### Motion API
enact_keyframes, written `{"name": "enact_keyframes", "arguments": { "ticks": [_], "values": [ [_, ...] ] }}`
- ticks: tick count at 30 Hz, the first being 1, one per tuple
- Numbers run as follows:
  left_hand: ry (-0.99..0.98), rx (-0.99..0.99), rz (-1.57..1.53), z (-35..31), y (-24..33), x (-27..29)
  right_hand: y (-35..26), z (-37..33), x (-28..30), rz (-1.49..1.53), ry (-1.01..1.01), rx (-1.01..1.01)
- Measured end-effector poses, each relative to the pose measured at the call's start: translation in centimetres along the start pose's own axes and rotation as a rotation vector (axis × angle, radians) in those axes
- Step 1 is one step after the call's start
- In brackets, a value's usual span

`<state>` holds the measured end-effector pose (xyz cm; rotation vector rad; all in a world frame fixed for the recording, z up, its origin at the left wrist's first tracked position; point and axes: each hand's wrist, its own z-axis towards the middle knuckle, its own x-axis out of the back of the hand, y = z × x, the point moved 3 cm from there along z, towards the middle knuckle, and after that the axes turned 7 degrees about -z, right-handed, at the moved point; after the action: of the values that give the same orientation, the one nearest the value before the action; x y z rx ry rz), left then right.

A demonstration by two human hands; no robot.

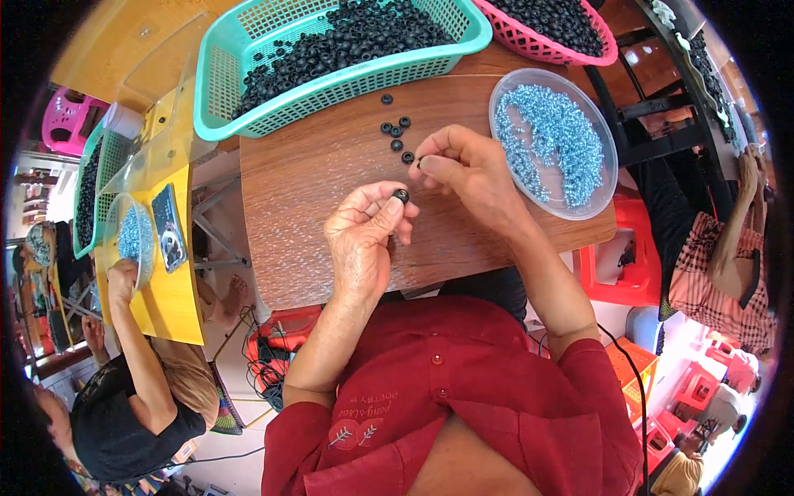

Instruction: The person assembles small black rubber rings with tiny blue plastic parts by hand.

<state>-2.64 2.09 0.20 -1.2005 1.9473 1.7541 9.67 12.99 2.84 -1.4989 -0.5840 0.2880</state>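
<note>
Over the wooden table (306, 207), my left hand (357, 240) pinches a small round black cap (401, 196) with a hollow centre between thumb and forefinger. Just above and to its right, my right hand (475, 169) is closed, thumb against forefinger. A small dark bit shows at its fingertips, mostly hidden, so I cannot make out what it is. Several loose black caps (397, 145) lie on the table beyond my hands. To the right of my right hand stands a round clear tub (499, 136) holding many tiny light-blue translucent pieces (571, 140).
A turquoise basket (356, 89) of black caps stands at the far edge, with a pink basket (571, 56) right of it. At left, a person (132, 405) reaches into another clear tub on a yellow table (178, 298). Another person (719, 256) sits at right near red stools (628, 256).
</note>
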Motion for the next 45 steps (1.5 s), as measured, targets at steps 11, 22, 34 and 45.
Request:
{"name": "enact_keyframes", "arguments": {
  "ticks": [11, 22, 34, 45],
  "values": [
    [-0.038, -0.023, 0.046, -1.5, 0.2, -1.8, -1.3, -3.7, 0.4, -0.033, -0.035, 0.279],
    [-0.069, -0.003, 0.096, -2.1, -0.5, -2.5, -1.6, -5.3, 0.8, 0.191, -0.027, 0.069],
    [-0.07, 0.002, 0.098, -2.3, -1.3, -3.0, -1.7, -5.8, 1.4, 0.01, 0.043, 0.25],
    [-0.086, 0.053, 0.103, -2.7, -1.1, -3.1, -2.8, -6.2, 1.9, -0.396, 0.123, 0.608]
  ]
}}
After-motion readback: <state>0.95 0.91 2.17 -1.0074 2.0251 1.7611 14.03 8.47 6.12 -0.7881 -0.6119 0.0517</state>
